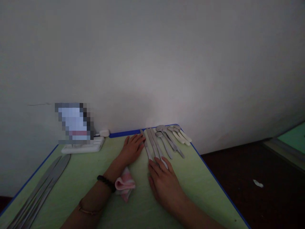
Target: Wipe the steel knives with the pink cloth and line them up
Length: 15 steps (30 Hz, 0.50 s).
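Several table knives point(152, 143) lie side by side near the far edge of the green table, blades pointing toward the wall. My left hand point(132, 149) rests on the table to their left, fingers stretched out, the fingertips touching the upper blade of the leftmost knife. Over the near ends of the same knives lies my right hand point(165, 184), palm down with its fingers spread on the handles. Just right of the knives are metal spoons point(164, 133) and cutlery with white handles point(184, 138). A folded pink and white cloth point(125, 184) sits beside my left wrist.
More long metal knives point(43, 190) lie along the table's left side. A blurred-out screen point(75, 122) stands on a white base point(83, 146) at the back left, with a white plug point(104, 133) beside it. The wall point(152, 79) borders the table's far edge.
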{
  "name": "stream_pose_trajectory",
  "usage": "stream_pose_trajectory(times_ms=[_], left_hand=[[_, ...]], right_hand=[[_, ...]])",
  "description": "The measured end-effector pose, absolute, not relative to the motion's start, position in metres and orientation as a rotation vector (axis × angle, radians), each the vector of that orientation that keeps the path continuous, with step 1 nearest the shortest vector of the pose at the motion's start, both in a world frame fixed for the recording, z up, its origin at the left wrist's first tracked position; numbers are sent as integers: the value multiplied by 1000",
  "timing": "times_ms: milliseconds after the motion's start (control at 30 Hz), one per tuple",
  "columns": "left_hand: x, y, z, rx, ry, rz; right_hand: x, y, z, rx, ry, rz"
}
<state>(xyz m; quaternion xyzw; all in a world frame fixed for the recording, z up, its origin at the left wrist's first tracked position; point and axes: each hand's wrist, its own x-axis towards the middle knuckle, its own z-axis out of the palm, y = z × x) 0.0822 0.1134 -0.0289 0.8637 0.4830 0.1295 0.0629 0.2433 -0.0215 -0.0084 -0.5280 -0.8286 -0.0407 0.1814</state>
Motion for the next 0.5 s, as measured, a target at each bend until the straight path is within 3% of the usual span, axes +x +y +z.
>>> stream_pose_trajectory(times_ms=[500], left_hand=[[81,116,-31,2596,1436,304]], right_hand=[[243,-22,-7,-1547,-2318,-110]])
